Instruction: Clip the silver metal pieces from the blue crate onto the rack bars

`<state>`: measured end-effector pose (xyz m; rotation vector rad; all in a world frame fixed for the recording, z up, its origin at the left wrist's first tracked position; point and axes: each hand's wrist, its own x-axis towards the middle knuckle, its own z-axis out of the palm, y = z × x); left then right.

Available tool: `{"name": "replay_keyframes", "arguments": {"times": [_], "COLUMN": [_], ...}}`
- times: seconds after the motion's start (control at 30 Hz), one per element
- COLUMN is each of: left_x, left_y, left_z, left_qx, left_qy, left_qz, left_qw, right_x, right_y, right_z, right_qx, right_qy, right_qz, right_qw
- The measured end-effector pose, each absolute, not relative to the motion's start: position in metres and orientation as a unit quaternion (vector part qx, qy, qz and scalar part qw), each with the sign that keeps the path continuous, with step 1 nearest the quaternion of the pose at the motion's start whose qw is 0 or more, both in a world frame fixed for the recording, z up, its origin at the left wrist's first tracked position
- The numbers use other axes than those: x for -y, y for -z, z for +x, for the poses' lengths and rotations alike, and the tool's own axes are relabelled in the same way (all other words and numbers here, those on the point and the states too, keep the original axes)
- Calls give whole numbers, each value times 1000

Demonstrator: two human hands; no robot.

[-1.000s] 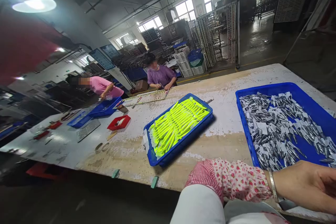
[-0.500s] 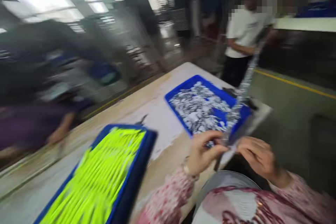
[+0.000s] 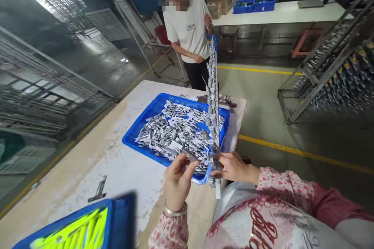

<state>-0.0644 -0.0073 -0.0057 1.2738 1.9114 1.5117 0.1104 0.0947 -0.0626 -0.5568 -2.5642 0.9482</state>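
Note:
My right hand point(image 3: 233, 166) grips the lower end of a long metal rack strip point(image 3: 213, 97) that stands upright and is lined with small silver clipped parts. My left hand point(image 3: 179, 177) pinches a silver part point(image 3: 191, 155) right beside the strip's base. Both hands hover over the near corner of a blue tray point(image 3: 140, 132) filled with several loose silver parts with white tags point(image 3: 175, 132). The strip's lower tip pokes out below my right hand, above my lap.
A second blue tray point(image 3: 117, 218) of neon-yellow pieces point(image 3: 76, 233) sits at the near left of the worn white table point(image 3: 117, 171). A small metal clip point(image 3: 99, 190) lies on the table. A person in a white shirt point(image 3: 189, 27) stands beyond the table's far end. Racks point(image 3: 330, 66) stand on the right.
The view has swung right and steadied. The strip now stands more upright in my right hand, and my left hand has closed in on its base with a silver part.

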Motion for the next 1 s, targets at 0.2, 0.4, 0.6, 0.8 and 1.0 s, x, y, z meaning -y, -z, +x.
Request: {"name": "replay_keyframes", "arguments": {"times": [0.2,0.4,0.6,0.8,1.0], "left_x": [6,-1,-3,-4,-13], "left_y": [1,-4,-18,-2,86], "left_z": [-60,-51,-40,-77,-135], "left_qx": [-660,-662,-654,-652,-834], "left_qy": [-524,-463,-412,-390,-83], "left_qz": [511,577,626,595,511], "left_qw": [170,121,97,263,193], "right_x": [-98,-102,-103,-104,-105], "right_y": [61,61,61,58,74], "right_z": [96,97,101,113,127], "right_qx": [923,929,928,920,895], "right_qy": [-308,-299,-317,-345,-378], "right_qz": [-201,-184,-170,-164,-178], "right_qw": [115,117,99,88,158]}}
